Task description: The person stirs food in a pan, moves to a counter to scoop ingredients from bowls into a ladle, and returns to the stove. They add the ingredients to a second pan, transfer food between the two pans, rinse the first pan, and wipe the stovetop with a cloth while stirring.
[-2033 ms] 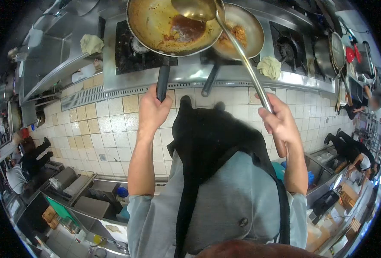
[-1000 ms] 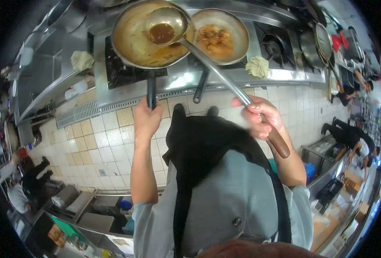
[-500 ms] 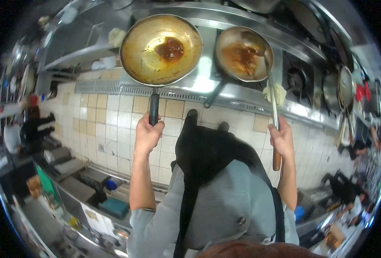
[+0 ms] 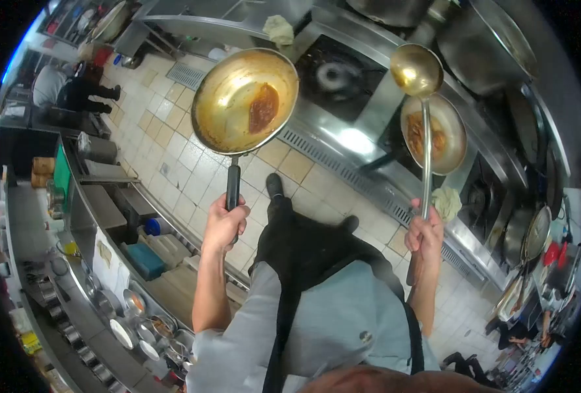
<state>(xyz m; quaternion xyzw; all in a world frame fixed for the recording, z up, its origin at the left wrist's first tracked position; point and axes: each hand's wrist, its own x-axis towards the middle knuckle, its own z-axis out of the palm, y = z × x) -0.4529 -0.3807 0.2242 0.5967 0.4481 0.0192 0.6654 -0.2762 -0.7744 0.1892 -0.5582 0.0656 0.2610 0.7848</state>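
Observation:
My left hand [image 4: 225, 223] is wrapped round the black handle of a large pan [image 4: 228, 85], held up off the stove over the floor's edge. A pool of dark red-brown sauce [image 4: 263, 108] lies in that pan. My right hand [image 4: 425, 229] grips the long handle of a metal ladle [image 4: 416, 69], whose bowl is raised beyond the smaller pan. The smaller pan [image 4: 456, 141] rests on the stove with brown food in it, partly crossed by the ladle's handle.
The stove [image 4: 362, 141] has a bare burner [image 4: 333, 75] at the left. Cloths lie at its corner [image 4: 279, 30] and front edge [image 4: 446, 203]. A counter with bowls [image 4: 123, 332] stands at the lower left. A co-worker [image 4: 74, 90] is at the upper left, others at the lower right.
The view has turned. The large pan has moved away from the stove in my left hand, and the ladle has lifted out of the smaller pan.

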